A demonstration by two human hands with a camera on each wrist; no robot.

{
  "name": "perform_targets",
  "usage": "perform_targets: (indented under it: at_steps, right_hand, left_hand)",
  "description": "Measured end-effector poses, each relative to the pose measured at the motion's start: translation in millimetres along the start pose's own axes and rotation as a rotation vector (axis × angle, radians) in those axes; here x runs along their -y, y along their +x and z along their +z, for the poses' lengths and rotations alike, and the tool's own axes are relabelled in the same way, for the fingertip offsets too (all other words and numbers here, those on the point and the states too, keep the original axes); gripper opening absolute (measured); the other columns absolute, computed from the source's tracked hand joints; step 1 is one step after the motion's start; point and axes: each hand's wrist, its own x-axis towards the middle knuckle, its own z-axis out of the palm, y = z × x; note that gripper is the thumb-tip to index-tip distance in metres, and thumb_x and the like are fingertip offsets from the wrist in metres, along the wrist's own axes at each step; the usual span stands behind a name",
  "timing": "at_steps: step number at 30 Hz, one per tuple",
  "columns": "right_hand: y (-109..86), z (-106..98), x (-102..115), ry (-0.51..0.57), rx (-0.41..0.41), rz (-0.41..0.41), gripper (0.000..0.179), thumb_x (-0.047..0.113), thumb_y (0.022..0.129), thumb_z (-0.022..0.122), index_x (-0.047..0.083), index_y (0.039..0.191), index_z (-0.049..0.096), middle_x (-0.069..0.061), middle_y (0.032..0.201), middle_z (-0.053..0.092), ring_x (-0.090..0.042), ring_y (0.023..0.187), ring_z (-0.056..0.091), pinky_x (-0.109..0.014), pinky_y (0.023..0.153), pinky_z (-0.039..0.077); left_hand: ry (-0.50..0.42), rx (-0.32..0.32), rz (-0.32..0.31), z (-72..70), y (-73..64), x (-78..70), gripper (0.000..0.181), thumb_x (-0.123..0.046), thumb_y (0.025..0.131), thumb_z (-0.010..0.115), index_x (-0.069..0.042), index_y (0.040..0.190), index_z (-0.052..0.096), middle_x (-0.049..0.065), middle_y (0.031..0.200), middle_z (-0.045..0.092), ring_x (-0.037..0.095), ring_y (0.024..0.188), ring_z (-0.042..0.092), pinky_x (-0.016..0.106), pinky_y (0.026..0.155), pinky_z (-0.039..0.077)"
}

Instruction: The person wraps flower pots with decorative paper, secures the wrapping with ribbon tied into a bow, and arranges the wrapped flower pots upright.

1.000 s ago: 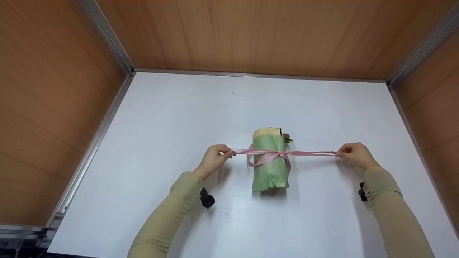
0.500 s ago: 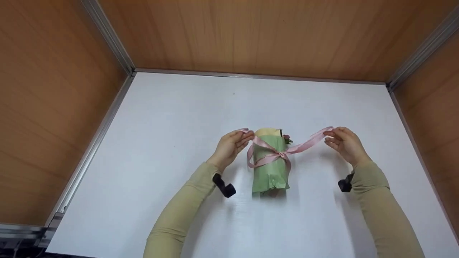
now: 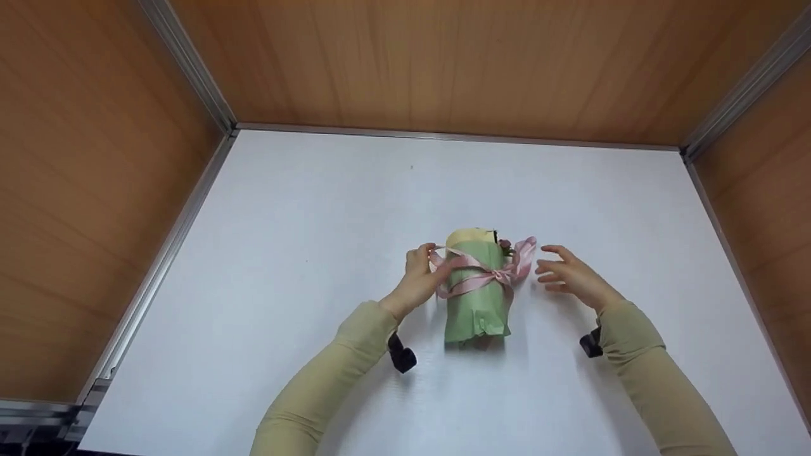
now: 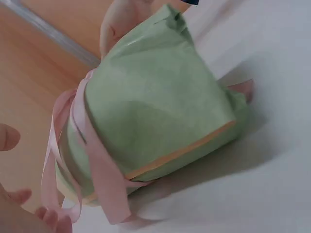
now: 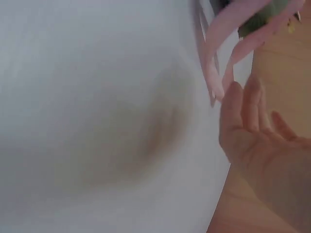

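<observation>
A bouquet wrapped in green paper [image 3: 478, 313] lies on the white table, with a pink ribbon [image 3: 472, 286] knotted around its middle. At its left side is my left hand [image 3: 415, 282], fingertips at the ribbon's left loop. The left wrist view shows the thumb apart from the fingers, and the ribbon loop [image 4: 48, 179] hanging by the fingertips. My right hand [image 3: 573, 275] is to the right of the bouquet, fingers spread and holding nothing. Just beyond those fingertips the right part of the ribbon [image 5: 223, 39] stands up in a loop.
A small dark pink flower [image 3: 505, 246] pokes out at the upper right of the wrapping. White table surface [image 3: 329, 202] surrounds the bouquet. Wooden panels [image 3: 443, 63] with metal edging enclose the back and both sides.
Both hands have come in toward the bouquet from the stretched ribbon ends. The right hand has let go of its end. The ribbon has gone from taut to loose.
</observation>
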Motion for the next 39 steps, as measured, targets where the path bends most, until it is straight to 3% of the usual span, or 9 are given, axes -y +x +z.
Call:
perform_targets:
  at_steps: [3,5,11,20,24,29,33,36,39]
  right_hand:
    - [0.1,18,-1,-0.037,0.104,0.018,0.075,0.038,0.099,0.045,0.012,0.152,-0.001,-0.032,0.13,0.049,-0.032,0.113,0.058,-0.046,0.102,0.042]
    - [3.1,30,0,-0.008,0.148,0.018,0.078,0.038,0.099,0.045,0.016,0.152,-0.007,-0.034,0.133,0.044,-0.032,0.111,0.059,-0.046,0.1,0.043]
    - [14.7,60,3,0.114,0.179,0.031,0.087,0.039,0.096,0.05,0.024,0.15,-0.017,-0.027,0.155,-0.004,-0.047,0.136,0.024,-0.056,0.106,0.031]
    - [21.9,75,8,0.243,0.111,0.054,0.093,0.031,0.091,0.058,0.025,0.151,-0.012,-0.022,0.155,-0.007,-0.046,0.139,0.017,-0.06,0.108,0.026]
    - [21.7,73,12,0.245,0.059,0.031,0.097,0.027,0.088,0.062,0.025,0.151,-0.011,-0.025,0.153,0.005,-0.041,0.132,0.033,-0.054,0.103,0.037]
    - [15.7,69,28,0.081,-0.101,-0.174,0.105,0.014,0.081,0.072,0.017,0.152,-0.005,-0.024,0.134,0.035,-0.025,0.11,0.048,-0.031,0.088,0.046]
    - [16.4,66,38,-0.127,-0.235,-0.368,0.111,0.009,0.071,0.08,0.012,0.151,0.003,-0.022,0.141,0.036,-0.032,0.125,0.041,-0.041,0.106,0.035]
    - [20.1,67,39,-0.15,-0.292,-0.5,0.109,0.002,0.066,0.082,0.01,0.148,0.011,-0.022,0.148,0.032,-0.035,0.136,0.032,-0.048,0.113,0.024]
    - [24.5,72,35,-0.141,-0.328,-0.589,0.11,0.001,0.061,0.085,0.009,0.145,0.015,-0.021,0.146,0.037,-0.034,0.135,0.034,-0.048,0.113,0.024]
  left_hand:
    - [0.095,0.021,-0.042,5.5,-9.1,-0.3,0.079,-0.036,0.089,0.057,0.005,0.145,0.02,0.028,0.136,0.023,0.039,0.13,0.022,0.051,0.108,0.027]
    - [0.071,0.081,-0.056,7.7,-11.7,-0.5,0.08,-0.037,0.09,0.056,0.007,0.145,0.018,0.029,0.14,0.025,0.04,0.133,0.023,0.051,0.11,0.026]
    - [-0.04,0.26,-0.095,12.3,-9.4,0.1,0.074,-0.045,0.093,0.049,-0.006,0.149,0.022,0.018,0.148,0.035,0.032,0.138,0.031,0.047,0.112,0.025]
    - [-0.038,0.259,-0.163,21.2,2.3,5.1,0.074,-0.049,0.09,0.057,-0.009,0.147,0.032,0.011,0.144,0.044,0.026,0.133,0.041,0.042,0.11,0.032]
    - [-0.019,0.225,-0.161,21.7,6.2,0.6,0.072,-0.048,0.086,0.063,-0.006,0.14,0.042,0.01,0.138,0.051,0.025,0.128,0.047,0.041,0.107,0.036]
    - [0.008,0.169,-0.009,15.1,11.5,-11.7,0.063,-0.034,0.081,0.072,0.0,0.13,0.051,0.011,0.13,0.057,0.021,0.119,0.052,0.037,0.1,0.043]
    - [0.066,0.083,0.243,8.0,17.7,-17.4,0.061,-0.023,0.072,0.081,-0.002,0.121,0.053,0.009,0.12,0.059,0.018,0.111,0.053,0.034,0.099,0.043]
    - [0.162,0.001,0.395,5.0,24.3,-17.2,0.063,-0.021,0.068,0.084,-0.006,0.12,0.054,0.008,0.117,0.06,0.017,0.11,0.054,0.035,0.099,0.042]
    - [0.242,-0.049,0.475,4.6,30.3,-13.1,0.06,-0.018,0.067,0.083,-0.008,0.121,0.057,0.007,0.115,0.06,0.018,0.109,0.055,0.035,0.097,0.043]
